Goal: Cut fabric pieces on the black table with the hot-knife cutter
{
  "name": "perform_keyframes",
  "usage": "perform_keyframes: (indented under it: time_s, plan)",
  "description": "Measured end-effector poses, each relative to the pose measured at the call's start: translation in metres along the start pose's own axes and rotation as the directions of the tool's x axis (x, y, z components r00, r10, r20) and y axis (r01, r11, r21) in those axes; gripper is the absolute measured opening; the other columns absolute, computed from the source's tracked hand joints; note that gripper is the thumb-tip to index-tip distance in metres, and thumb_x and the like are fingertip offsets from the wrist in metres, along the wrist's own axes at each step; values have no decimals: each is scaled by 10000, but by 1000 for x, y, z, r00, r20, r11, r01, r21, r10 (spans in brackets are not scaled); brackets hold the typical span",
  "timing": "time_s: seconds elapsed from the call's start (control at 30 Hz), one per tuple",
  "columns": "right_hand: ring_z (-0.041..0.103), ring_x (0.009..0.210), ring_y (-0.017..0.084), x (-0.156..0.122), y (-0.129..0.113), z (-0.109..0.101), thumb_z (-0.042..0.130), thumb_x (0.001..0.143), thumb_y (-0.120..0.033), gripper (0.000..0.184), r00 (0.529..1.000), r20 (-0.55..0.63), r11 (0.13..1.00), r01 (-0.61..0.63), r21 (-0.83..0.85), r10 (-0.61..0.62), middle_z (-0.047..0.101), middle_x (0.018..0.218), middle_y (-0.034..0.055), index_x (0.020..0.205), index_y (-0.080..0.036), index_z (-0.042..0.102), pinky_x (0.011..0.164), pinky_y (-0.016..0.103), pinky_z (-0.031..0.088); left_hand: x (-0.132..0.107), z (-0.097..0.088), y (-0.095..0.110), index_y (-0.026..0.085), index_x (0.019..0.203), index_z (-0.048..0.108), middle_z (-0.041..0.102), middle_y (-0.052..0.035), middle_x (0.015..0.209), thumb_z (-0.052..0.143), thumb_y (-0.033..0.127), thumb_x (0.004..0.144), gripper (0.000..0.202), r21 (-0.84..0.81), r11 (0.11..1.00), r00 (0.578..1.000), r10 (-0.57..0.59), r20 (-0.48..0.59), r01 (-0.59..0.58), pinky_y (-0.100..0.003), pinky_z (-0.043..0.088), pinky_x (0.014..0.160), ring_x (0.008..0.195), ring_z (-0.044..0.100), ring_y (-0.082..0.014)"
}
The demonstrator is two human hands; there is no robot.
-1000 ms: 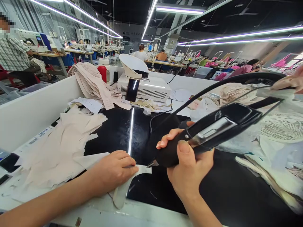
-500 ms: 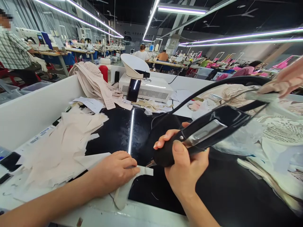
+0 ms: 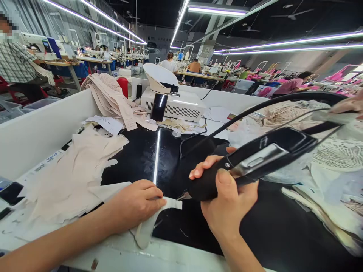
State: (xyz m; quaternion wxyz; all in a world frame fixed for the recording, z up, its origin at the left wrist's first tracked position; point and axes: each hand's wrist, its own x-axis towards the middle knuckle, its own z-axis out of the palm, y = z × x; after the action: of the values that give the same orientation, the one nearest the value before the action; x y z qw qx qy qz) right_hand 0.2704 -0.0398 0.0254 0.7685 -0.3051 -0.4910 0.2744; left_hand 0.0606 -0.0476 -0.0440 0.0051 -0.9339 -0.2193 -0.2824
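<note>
My left hand (image 3: 140, 204) rests at the near edge of the black work surface, fingers together, pinning a pale curved fabric piece (image 3: 146, 230). One narrow end of that fabric sticks out to the right past my fingertips. My right hand (image 3: 229, 200) is wrapped round a black corded handheld tool (image 3: 263, 151) with a silver panel on its body. Its slim metal tip (image 3: 184, 195) points left, close to the fabric's end; whether they touch I cannot tell.
A heap of pale fabric pieces (image 3: 70, 170) lies on the left. A phone (image 3: 159, 107) leans on a white vented box (image 3: 187, 107) at the back. Lace and plastic (image 3: 329, 155) crowd the right. A black cable (image 3: 244, 113) arches over, near a blurred hand-like shape (image 3: 347, 107).
The tool and my right hand have shifted right and slightly down, the tip now plainly in sight. My left hand and the fabric have hardly moved. The hand-like shape has moved right.
</note>
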Motion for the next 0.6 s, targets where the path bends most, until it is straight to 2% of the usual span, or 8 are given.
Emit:
perform_keyframes:
  time_s: [0.17, 0.43, 0.6]
  plan:
    - [705, 598, 164, -2, -2, 0, 928, 928, -417, 421, 999, 29, 999, 14, 31, -14, 732, 863, -51, 1251, -305, 682, 570, 321, 651, -1, 1, 0, 145, 1215, 755, 794, -92, 1143, 603, 121, 1145, 169, 1, 1000, 1000, 7, -14, -7, -350, 650, 956, 1022, 744, -206]
    - [697, 606, 153, -1, 4, -2, 903, 946, -394, 385, 1000, 24, 1000, 10, -2, -10, 727, 866, -53, 1241, -307, 671, 582, 316, 649, 1, 1, 0, 141, 1200, 755, 791, -88, 1131, 582, 113, 1154, 181, -7, 1000, 1000, 4, -19, -4, -346, 641, 947, 1016, 740, -206]
    - [694, 610, 141, 0, 3, -1, 880, 968, -338, 282, 999, 45, 1000, 15, -14, -14, 738, 859, -46, 1152, -280, 674, 584, 295, 649, 1, 1, -1, 137, 1218, 749, 792, -91, 1139, 585, 117, 1155, 177, -11, 1000, 1000, 15, -26, -16, -349, 642, 946, 1030, 742, -215]
